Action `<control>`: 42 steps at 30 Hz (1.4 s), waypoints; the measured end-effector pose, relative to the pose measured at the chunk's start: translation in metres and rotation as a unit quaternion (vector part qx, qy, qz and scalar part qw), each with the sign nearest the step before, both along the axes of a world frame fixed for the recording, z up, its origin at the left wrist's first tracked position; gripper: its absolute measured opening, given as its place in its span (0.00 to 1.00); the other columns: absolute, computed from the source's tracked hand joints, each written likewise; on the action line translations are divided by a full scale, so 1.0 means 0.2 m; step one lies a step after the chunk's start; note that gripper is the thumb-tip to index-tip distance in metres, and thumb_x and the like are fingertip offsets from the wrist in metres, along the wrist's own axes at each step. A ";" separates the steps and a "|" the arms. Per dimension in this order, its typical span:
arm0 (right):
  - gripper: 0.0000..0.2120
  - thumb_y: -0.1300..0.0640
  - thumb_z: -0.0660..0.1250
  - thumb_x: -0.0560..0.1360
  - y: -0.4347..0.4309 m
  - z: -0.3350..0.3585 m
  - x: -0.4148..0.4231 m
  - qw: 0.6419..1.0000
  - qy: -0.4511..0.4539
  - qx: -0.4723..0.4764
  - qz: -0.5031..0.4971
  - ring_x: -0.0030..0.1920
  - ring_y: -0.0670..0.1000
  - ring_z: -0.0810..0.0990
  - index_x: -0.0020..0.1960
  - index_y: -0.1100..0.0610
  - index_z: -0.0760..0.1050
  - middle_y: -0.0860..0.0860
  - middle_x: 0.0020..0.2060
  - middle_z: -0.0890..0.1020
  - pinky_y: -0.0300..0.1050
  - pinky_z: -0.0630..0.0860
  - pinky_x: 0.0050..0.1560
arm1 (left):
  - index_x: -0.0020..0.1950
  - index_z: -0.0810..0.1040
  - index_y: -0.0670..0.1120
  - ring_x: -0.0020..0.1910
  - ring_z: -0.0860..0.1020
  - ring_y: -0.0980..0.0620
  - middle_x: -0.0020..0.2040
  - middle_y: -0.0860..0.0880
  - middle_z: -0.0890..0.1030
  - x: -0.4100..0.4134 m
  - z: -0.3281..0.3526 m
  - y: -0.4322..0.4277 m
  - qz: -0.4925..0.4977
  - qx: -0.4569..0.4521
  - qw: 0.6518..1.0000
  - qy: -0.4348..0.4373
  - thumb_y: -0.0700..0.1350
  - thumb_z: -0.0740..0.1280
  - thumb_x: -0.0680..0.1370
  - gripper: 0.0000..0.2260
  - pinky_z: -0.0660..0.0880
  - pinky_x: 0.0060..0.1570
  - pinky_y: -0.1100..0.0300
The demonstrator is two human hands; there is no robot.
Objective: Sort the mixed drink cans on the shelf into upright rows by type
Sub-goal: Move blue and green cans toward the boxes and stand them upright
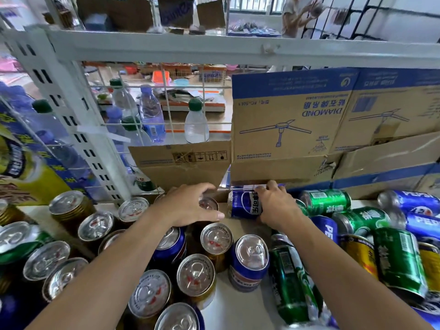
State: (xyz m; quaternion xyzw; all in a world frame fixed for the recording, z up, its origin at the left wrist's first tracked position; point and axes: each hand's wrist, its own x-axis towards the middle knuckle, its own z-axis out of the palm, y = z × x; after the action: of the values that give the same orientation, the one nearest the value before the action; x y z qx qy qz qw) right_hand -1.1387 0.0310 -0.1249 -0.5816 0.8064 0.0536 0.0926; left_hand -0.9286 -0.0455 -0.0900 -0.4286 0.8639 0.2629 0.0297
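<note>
While on two cans, two hands

Bright, even daylight, glare on the can lids, with blurred, wide-angle-bent edges.

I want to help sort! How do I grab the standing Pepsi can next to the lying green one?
I'd come down from above and wrap fingers round the upper body of the blue Pepsi can, just under its rim. It stands upright with its top free, while a gold can and a lying green can crowd its sides.
</note>
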 end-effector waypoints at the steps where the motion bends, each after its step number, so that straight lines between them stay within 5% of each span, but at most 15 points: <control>1: 0.32 0.55 0.71 0.72 0.00 0.00 0.00 1.000 -0.008 0.001 0.000 0.67 0.61 0.69 0.72 0.54 0.61 0.57 0.65 0.69 0.57 0.70 0.65 | 0.75 0.60 0.58 0.69 0.68 0.47 0.71 0.50 0.70 0.00 -0.01 -0.01 0.003 0.004 1.000 0.006 0.67 0.69 0.69 0.38 0.63 0.69 0.47; 8: 0.32 0.48 0.78 0.62 0.03 0.12 0.00 0.988 -0.139 -0.068 0.013 0.53 0.51 0.75 0.63 0.52 0.72 0.51 0.55 0.75 0.45 0.75 0.56 | 0.76 0.58 0.57 0.72 0.64 0.49 0.75 0.51 0.63 0.01 -0.04 -0.03 0.000 0.000 1.000 0.015 0.67 0.70 0.68 0.41 0.62 0.70 0.47; 15: 0.35 0.46 0.80 0.61 0.05 0.22 0.07 0.977 -0.175 -0.099 0.068 0.57 0.49 0.73 0.65 0.49 0.71 0.47 0.58 0.73 0.47 0.74 0.60 | 0.74 0.62 0.58 0.70 0.67 0.48 0.73 0.51 0.68 0.01 -0.04 -0.03 0.003 -0.007 1.000 0.004 0.69 0.69 0.67 0.38 0.65 0.68 0.50; 22: 0.31 0.46 0.77 0.67 0.08 0.25 0.08 0.949 -0.291 -0.099 0.073 0.58 0.45 0.76 0.67 0.49 0.72 0.43 0.58 0.78 0.38 0.71 0.58 | 0.69 0.70 0.57 0.67 0.70 0.47 0.68 0.51 0.74 0.01 -0.03 -0.02 -0.005 -0.024 1.000 -0.006 0.68 0.69 0.68 0.32 0.67 0.65 0.51; 30: 0.13 0.49 0.72 0.74 0.25 0.22 -0.05 0.971 -0.225 -0.076 -0.009 0.48 0.48 0.79 0.55 0.53 0.78 0.47 0.47 0.81 0.45 0.77 0.51 | 0.59 0.78 0.53 0.51 0.73 0.58 0.54 0.56 0.78 0.00 0.06 0.05 -0.063 -0.123 0.987 0.082 0.59 0.65 0.77 0.15 0.69 0.48 0.61; 35: 0.09 0.56 0.71 0.70 0.38 0.19 -0.05 0.979 -0.205 0.001 -0.015 0.44 0.51 0.80 0.50 0.56 0.79 0.50 0.42 0.82 0.45 0.78 0.44 | 0.56 0.78 0.54 0.51 0.75 0.60 0.53 0.57 0.78 -0.07 0.12 0.22 -0.143 -0.090 0.978 0.122 0.62 0.62 0.76 0.16 0.73 0.54 0.57; 38: 0.10 0.58 0.70 0.70 0.43 0.17 -0.03 0.978 -0.204 0.028 -0.025 0.43 0.51 0.80 0.51 0.53 0.78 0.49 0.42 0.81 0.40 0.75 0.36 | 0.60 0.76 0.55 0.55 0.73 0.59 0.56 0.57 0.76 -0.13 0.14 0.33 -0.206 -0.063 0.973 0.086 0.64 0.63 0.75 0.19 0.71 0.57 0.58; 42: 0.12 0.52 0.69 0.74 0.51 0.18 0.02 0.988 -0.153 0.020 -0.004 0.47 0.53 0.78 0.54 0.55 0.76 0.52 0.48 0.80 0.41 0.74 0.39 | 0.68 0.69 0.58 0.62 0.70 0.57 0.63 0.57 0.72 -0.19 0.13 0.41 -0.260 -0.009 0.965 -0.020 0.65 0.68 0.72 0.27 0.69 0.58 0.60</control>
State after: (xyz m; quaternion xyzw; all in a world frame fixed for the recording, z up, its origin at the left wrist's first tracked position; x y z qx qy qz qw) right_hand -1.1339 0.1321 -0.0887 -0.5774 0.7840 -0.0207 0.2268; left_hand -0.9657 0.0364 -0.0640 -0.1943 0.9473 0.2298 0.1103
